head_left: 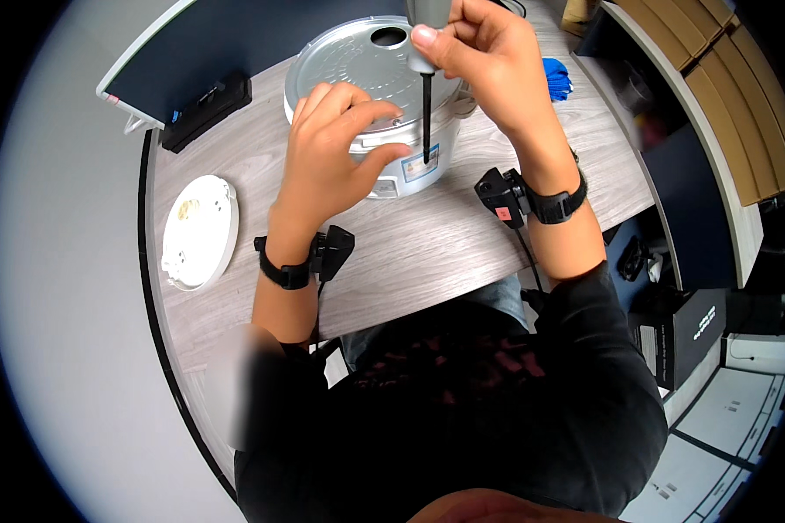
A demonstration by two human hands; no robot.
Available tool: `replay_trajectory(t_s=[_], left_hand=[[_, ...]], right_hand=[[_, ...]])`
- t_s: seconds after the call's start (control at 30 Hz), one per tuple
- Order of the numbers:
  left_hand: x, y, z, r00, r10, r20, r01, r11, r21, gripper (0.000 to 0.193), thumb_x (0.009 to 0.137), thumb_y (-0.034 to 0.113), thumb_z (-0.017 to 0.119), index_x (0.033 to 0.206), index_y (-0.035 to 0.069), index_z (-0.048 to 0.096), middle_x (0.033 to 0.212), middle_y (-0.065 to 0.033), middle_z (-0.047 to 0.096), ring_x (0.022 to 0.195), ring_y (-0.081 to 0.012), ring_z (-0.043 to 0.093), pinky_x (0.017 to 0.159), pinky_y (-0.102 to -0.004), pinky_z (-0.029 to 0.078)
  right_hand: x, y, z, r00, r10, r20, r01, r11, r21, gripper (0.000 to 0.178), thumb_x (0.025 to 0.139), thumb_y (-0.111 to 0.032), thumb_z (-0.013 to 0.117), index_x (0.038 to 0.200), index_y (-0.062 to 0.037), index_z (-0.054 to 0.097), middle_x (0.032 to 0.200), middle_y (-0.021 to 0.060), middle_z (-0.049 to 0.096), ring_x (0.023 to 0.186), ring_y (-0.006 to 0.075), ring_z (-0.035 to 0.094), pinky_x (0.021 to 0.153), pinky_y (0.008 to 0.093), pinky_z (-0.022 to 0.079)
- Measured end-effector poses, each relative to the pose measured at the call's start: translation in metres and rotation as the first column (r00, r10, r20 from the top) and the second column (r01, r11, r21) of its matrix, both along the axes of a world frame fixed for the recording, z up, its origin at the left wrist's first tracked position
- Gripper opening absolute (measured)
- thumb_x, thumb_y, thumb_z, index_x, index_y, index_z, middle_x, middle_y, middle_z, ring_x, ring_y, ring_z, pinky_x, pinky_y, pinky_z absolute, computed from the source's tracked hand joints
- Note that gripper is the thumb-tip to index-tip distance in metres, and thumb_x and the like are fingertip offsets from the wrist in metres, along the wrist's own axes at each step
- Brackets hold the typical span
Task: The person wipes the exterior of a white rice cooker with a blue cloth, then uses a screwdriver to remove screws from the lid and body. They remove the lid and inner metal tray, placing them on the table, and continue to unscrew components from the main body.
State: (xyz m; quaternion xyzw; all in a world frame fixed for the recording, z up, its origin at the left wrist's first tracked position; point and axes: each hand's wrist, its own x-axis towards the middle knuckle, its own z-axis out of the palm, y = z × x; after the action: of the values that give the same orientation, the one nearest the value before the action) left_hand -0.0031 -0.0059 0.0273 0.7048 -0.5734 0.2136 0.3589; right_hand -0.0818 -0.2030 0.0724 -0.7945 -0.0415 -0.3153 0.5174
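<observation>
A white rice cooker [382,159] stands at the far side of the table, a blue-edged label on its front. Its silvery round top [349,65] has a dark round hole. In my right hand [497,61], raised over the cooker's right side, is a grey-handled screwdriver [426,105] with its dark shaft pointing down. The tip overlaps the label in view; whether it touches cannot be made out. At the cooker's front rim, my left hand [327,152] has thumb and forefinger spread, holding nothing visible. A small screw-like spot [397,122] shows near the forefinger.
On the left of the table lies a round white plastic cover [202,231]. A black case [208,113] rests by the dark partition [209,48]. Something blue [557,80] lies beyond my right wrist. Shelves with cardboard boxes [724,96] stand at right, above a black box [679,336].
</observation>
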Motion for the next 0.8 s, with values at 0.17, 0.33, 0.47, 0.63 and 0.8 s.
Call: replay_trajectory(t_s=[0.17, 0.33, 0.47, 0.63, 0.8], left_hand=[[-0.001, -0.002, 0.012, 0.964, -0.121, -0.238, 0.118, 0.993, -0.026, 0.018, 0.088, 0.013, 0.071, 0.103, 0.003, 0.072, 0.084, -0.0061, 0.064, 0.078, -0.0206, 0.058, 0.07, -0.0332, 0.045], [-0.004, -0.011, 0.014, 0.924, -0.114, -0.366, 0.096, 0.993, -0.067, 0.017, 0.092, 0.012, 0.069, 0.103, 0.001, 0.073, 0.081, -0.0078, 0.065, 0.067, -0.0159, 0.056, 0.059, -0.0286, 0.043], [-0.004, -0.013, 0.013, 0.92, -0.109, -0.376, 0.076, 0.992, -0.101, 0.014, 0.091, 0.01, 0.07, 0.1, 0.001, 0.074, 0.077, -0.007, 0.065, 0.063, -0.015, 0.055, 0.057, -0.0272, 0.043], [-0.004, -0.015, 0.009, 0.921, -0.099, -0.377, 0.054, 0.99, -0.128, 0.013, 0.089, 0.009, 0.07, 0.098, 0.001, 0.074, 0.078, -0.0074, 0.066, 0.064, -0.0156, 0.058, 0.056, -0.0275, 0.044], [-0.005, -0.015, 0.011, 0.924, -0.07, -0.377, 0.03, 0.993, -0.11, 0.011, 0.088, 0.007, 0.071, 0.095, 0.001, 0.074, 0.078, -0.0086, 0.068, 0.064, -0.0165, 0.06, 0.057, -0.0283, 0.045]], right_hand=[[0.006, 0.005, 0.021, 0.985, 0.11, 0.134, -0.143, 0.953, 0.266, 0.023, 0.09, -0.007, 0.072, 0.078, -0.0043, 0.053, 0.064, -0.0009, 0.059, 0.056, 0.0, 0.046, 0.047, 0.0189, 0.032], [0.018, 0.006, 0.027, 0.97, 0.119, 0.212, -0.171, 0.955, 0.244, 0.021, 0.09, -0.007, 0.072, 0.08, -0.0027, 0.054, 0.067, -0.0002, 0.061, 0.059, 0.0001, 0.048, 0.05, 0.0185, 0.035], [0.022, 0.01, 0.029, 0.968, 0.121, 0.221, -0.177, 0.951, 0.255, 0.02, 0.09, -0.008, 0.072, 0.082, -0.002, 0.055, 0.069, 0.0001, 0.062, 0.06, 0.0006, 0.05, 0.052, 0.0181, 0.038], [0.022, 0.013, 0.032, 0.972, 0.114, 0.203, -0.159, 0.962, 0.22, 0.018, 0.09, -0.008, 0.072, 0.084, -0.0008, 0.057, 0.069, 0.0004, 0.062, 0.061, 0.0012, 0.052, 0.054, 0.0181, 0.04], [0.021, 0.013, 0.028, 0.973, 0.113, 0.201, -0.15, 0.972, 0.181, 0.018, 0.089, -0.009, 0.074, 0.087, -0.0006, 0.058, 0.071, -0.0002, 0.062, 0.064, 0.001, 0.053, 0.055, 0.0179, 0.041]])
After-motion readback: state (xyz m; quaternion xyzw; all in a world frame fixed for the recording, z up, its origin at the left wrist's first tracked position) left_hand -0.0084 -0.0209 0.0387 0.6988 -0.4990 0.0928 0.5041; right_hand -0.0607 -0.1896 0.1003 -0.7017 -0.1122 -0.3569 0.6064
